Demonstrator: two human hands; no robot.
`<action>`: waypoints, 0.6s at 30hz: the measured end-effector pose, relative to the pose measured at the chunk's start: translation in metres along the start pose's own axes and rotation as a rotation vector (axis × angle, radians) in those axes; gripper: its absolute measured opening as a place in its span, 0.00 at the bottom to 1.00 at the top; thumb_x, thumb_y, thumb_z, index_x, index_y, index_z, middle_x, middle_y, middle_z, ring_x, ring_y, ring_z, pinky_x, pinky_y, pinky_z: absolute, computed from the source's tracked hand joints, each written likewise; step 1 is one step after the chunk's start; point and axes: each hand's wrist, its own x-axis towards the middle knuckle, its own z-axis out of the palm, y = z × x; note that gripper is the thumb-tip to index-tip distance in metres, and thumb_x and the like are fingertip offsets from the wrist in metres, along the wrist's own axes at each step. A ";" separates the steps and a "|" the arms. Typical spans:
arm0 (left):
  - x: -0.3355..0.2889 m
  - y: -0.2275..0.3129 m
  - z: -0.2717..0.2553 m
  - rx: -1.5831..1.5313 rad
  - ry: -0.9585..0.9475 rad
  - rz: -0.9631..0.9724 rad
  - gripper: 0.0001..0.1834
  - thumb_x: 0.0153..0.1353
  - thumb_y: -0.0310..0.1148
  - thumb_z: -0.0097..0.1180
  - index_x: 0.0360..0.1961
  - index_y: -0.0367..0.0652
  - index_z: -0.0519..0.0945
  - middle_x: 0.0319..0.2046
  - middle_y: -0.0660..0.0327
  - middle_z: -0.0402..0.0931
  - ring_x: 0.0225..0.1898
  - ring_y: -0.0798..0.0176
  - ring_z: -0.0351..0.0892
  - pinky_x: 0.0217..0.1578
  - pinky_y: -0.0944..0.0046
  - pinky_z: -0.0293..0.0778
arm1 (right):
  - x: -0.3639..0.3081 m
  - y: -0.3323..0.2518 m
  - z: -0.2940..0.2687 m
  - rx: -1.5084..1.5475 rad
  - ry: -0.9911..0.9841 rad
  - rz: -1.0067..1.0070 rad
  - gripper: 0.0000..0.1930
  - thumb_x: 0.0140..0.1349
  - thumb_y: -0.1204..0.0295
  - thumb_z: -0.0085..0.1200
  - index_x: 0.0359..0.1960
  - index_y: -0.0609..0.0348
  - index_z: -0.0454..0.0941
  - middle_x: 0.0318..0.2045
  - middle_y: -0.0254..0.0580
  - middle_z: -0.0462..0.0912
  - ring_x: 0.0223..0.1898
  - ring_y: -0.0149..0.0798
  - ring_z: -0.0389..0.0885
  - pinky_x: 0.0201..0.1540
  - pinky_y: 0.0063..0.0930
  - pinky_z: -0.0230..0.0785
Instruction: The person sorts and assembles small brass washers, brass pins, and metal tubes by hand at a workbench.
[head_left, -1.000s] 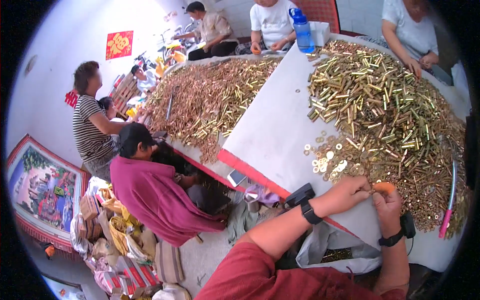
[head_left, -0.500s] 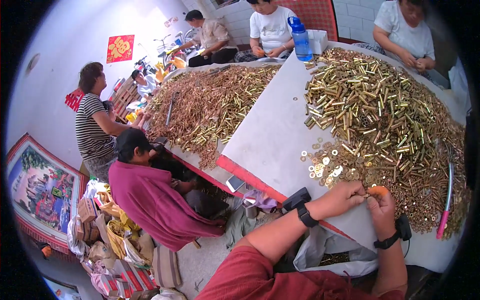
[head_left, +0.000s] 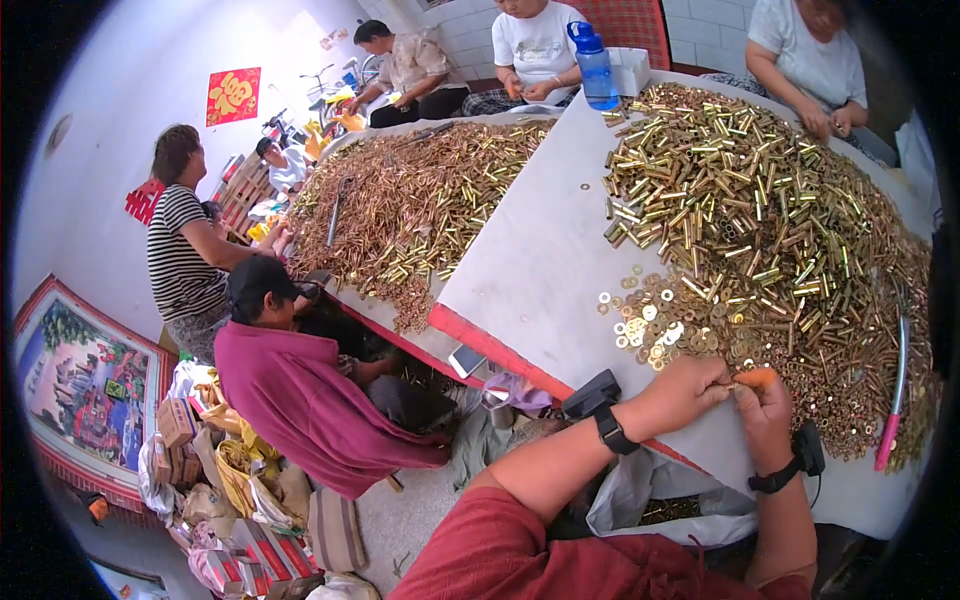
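My left hand (head_left: 690,388) and my right hand (head_left: 764,412) meet over the near edge of the pale tabletop, their fingers pinched together. Some small metal piece seems to be between the fingertips, too small and covered to name. An orange finger cover sits on a finger of my right hand. Just beyond them lie flat gold washers (head_left: 650,314), scattered loosely. Behind the washers rises a big heap of brass-coloured metal sleeves (head_left: 740,195), and small nuts (head_left: 835,415) spread to the right of my hands.
A pen-like rod with a pink end (head_left: 887,440) lies at the right. A blue bottle (head_left: 596,70) stands at the back beside a white box (head_left: 630,70). A white bag (head_left: 630,500) hangs open below the table edge. Several people sit around a second heap (head_left: 400,200) at left.
The whole view has shifted slightly. My two hands stay pinched together in nearly the same place, the fingers turned a little.
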 end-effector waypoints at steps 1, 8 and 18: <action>0.000 0.002 0.002 -0.001 -0.004 0.003 0.09 0.59 0.32 0.59 0.34 0.37 0.74 0.29 0.51 0.76 0.32 0.48 0.78 0.34 0.54 0.72 | -0.002 0.001 -0.001 0.034 0.005 0.024 0.07 0.60 0.72 0.58 0.37 0.62 0.78 0.29 0.36 0.79 0.32 0.31 0.76 0.37 0.27 0.69; 0.005 0.003 -0.001 -0.251 0.017 -0.264 0.16 0.61 0.34 0.59 0.49 0.41 0.77 0.36 0.58 0.75 0.41 0.63 0.76 0.44 0.63 0.74 | 0.002 -0.020 -0.004 0.063 -0.044 0.123 0.08 0.65 0.72 0.53 0.43 0.61 0.76 0.35 0.35 0.78 0.37 0.29 0.76 0.43 0.26 0.71; 0.015 -0.004 -0.004 -0.773 0.086 -0.266 0.21 0.63 0.21 0.38 0.58 0.38 0.67 0.45 0.56 0.77 0.32 0.73 0.72 0.32 0.74 0.68 | -0.022 -0.041 -0.003 -0.447 -0.555 -0.270 0.09 0.58 0.65 0.59 0.38 0.54 0.79 0.31 0.41 0.80 0.35 0.44 0.81 0.39 0.36 0.73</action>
